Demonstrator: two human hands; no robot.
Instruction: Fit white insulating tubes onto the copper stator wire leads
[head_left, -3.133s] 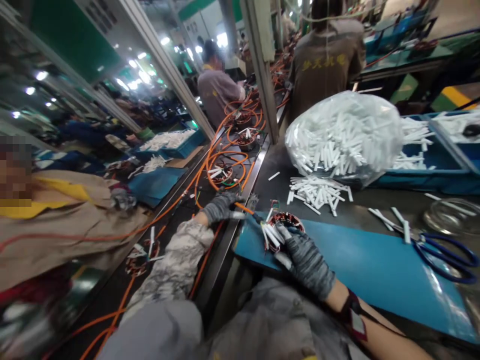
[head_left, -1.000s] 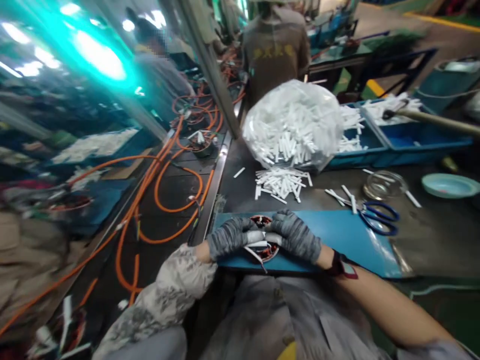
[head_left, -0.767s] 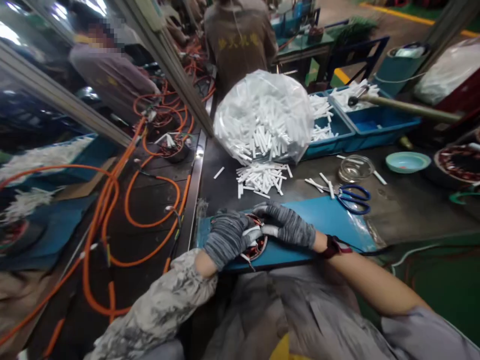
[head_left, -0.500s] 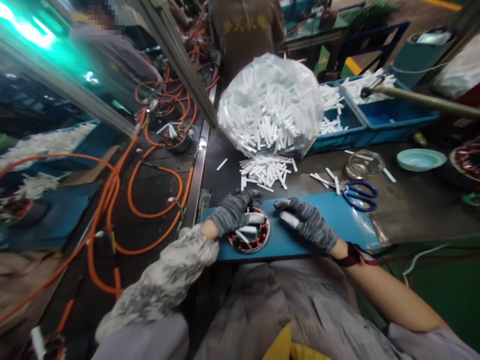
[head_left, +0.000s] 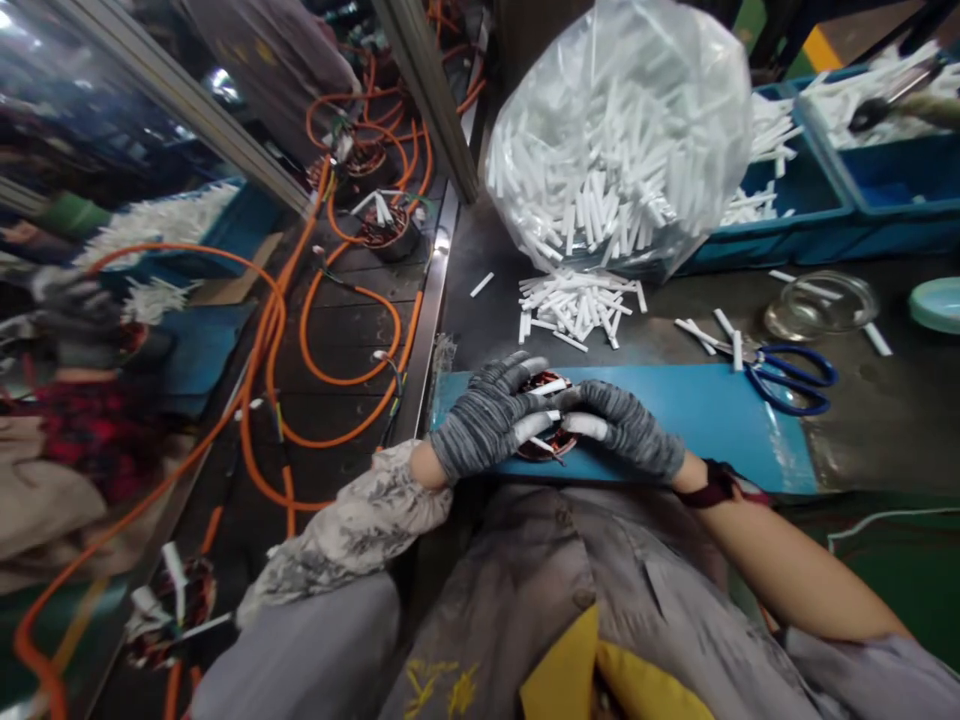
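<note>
A round motor stator (head_left: 553,446) with copper windings lies on the blue mat, with short white tubes (head_left: 551,387) standing out of it. My left hand (head_left: 487,418), in a grey knit glove with a white thumb tip, wraps the stator's left side; its fingers reach across the top. From the right, my right hand (head_left: 628,430), gloved alike, has its bent fingers and thumb at the rim. The fingertips of both hands meet over the windings and hide part of them. Whether a tube or wire is pinched between them is too small to tell.
Loose white tubes (head_left: 581,303) spill from a clear plastic bag (head_left: 615,130) behind the mat (head_left: 697,410). Blue-handled scissors (head_left: 791,378) and a glass dish (head_left: 821,305) sit at right, before blue bins (head_left: 795,240). Orange hoses (head_left: 281,350) run along the left; a co-worker's gloved hand (head_left: 75,310) is farther left.
My right hand has moved left onto the stator from beside it. My left hand's fingers now stretch farther over it. The view has shifted, and a co-worker's hand has come into view at left.
</note>
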